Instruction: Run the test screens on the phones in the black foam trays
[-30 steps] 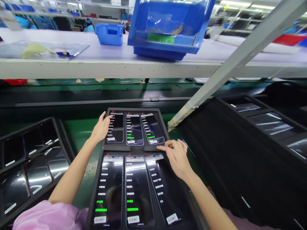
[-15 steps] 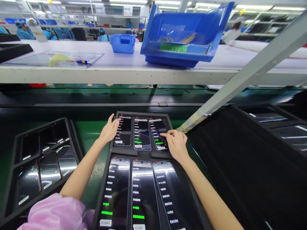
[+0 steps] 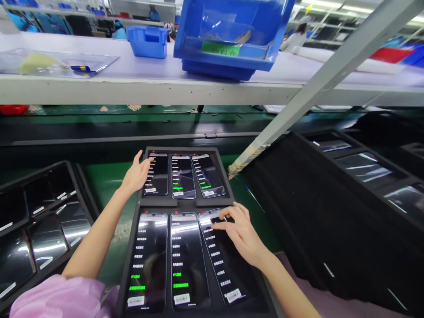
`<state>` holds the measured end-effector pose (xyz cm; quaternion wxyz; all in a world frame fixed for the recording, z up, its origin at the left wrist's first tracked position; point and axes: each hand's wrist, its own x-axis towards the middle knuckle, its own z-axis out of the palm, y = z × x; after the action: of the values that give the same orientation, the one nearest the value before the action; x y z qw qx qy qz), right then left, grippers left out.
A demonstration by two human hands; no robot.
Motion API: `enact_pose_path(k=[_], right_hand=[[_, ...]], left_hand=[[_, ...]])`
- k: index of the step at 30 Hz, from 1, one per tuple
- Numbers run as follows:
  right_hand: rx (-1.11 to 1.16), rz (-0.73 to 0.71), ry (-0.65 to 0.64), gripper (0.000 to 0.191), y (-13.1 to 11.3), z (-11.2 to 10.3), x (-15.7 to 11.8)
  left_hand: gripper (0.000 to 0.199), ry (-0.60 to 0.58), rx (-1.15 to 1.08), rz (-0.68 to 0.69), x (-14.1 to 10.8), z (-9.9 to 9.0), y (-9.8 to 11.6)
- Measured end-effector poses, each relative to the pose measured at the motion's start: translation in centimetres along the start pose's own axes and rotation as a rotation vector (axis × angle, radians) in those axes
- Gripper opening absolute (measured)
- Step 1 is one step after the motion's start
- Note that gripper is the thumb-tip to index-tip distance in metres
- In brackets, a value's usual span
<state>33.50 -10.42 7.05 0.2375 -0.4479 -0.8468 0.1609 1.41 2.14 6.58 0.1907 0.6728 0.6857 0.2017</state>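
While L fingers (image 3: 147, 164) & R fingers (image 3: 225, 226) are spread over 2 phones (image 3: 217, 265), post (image 3: 285, 115) nr tray (image 3: 159, 202), bins (image 3: 147, 49) behind

Open air above the middle of the black tray (image 3: 159, 202); slanting post (image 3: 317, 88) near its far-right corner

Cold white ceiling tubes (image 3: 326, 4) shine at upper right, glare hazes the phone screens (image 3: 190, 256) at lower centre, and the far workroom (image 3: 79, 24) at upper left looks soft.
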Motion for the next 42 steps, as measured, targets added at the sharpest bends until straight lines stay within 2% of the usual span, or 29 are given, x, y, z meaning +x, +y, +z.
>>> enact_pose_path(k=[3, 18, 42], right_hand=[[-0.025, 0.023, -0.009, 0.043, -0.1, 0.3, -0.9], [-0.087, 0.06, -0.056, 0.041, -0.4, 0.5, -0.6], [-0.078, 0.024, -0.007, 0.042, 0.6, 1.0, -1.1]], left_hand=[[0.058, 0.014, -0.016, 0.01, -0.1, 0.0, 0.0], [0.061, 0.032, -0.044, 0.02, -0.2, 0.2, -0.4], [0.057, 0.043, -0.085, 0.008, -0.6, 0.5, -0.5]])
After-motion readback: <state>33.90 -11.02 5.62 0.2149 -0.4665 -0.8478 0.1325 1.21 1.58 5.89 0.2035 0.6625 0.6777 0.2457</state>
